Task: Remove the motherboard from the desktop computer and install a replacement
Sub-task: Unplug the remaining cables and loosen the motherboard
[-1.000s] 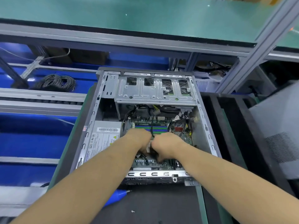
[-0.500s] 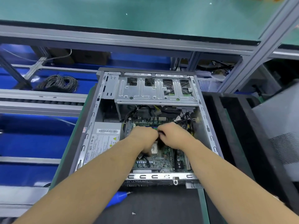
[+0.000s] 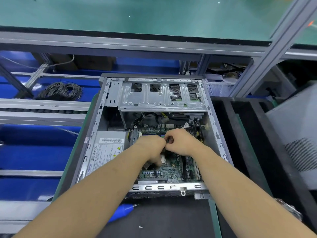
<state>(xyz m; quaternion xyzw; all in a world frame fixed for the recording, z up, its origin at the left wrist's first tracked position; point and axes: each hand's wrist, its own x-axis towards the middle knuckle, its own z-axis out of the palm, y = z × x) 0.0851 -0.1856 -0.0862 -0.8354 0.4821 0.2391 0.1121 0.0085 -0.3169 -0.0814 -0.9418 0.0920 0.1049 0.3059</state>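
The motherboard point(image 3: 173, 166) is still seated in the open desktop case point(image 3: 96, 127) on the counter; cable disconnection appears to be under way. The left hand point(image 3: 152, 148) and right hand point(image 3: 181, 143) are curled together over the board, each grip closed, seemingly pinching a small connector, though that is hidden. A steady upward pull is called for next.

bare metal case point(image 3: 171, 100), matt black mat point(image 3: 171, 219)
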